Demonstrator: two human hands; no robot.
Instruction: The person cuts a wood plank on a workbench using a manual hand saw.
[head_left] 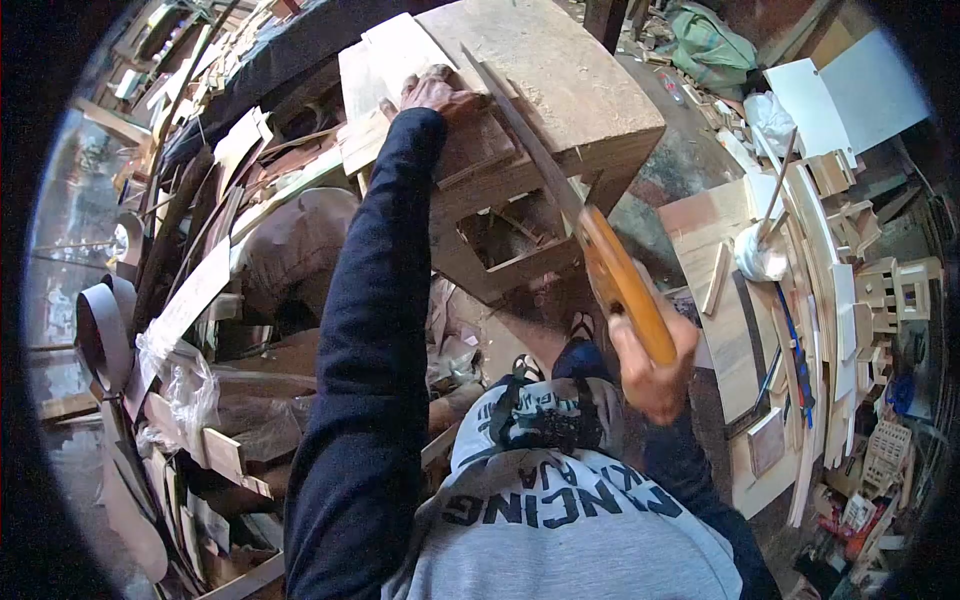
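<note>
My left hand [440, 95] presses flat on a pale wooden board [385, 75] that lies on a wooden stool-like bench [570, 90]. My right hand [650, 370] grips the orange wooden handle of a hand saw [620, 280]. The saw's blade [525, 140] runs up and left across the bench, close to my left hand's fingers. A dark blue sleeve covers my left arm. My foot in a sandal [582, 328] shows below the bench.
Wood offcuts and strips are piled at the left [200, 280] and along the right, where small wooden model houses [900, 285] stand. A plywood sheet [730, 290] lies on the floor at right with a white roll [760, 255] on it.
</note>
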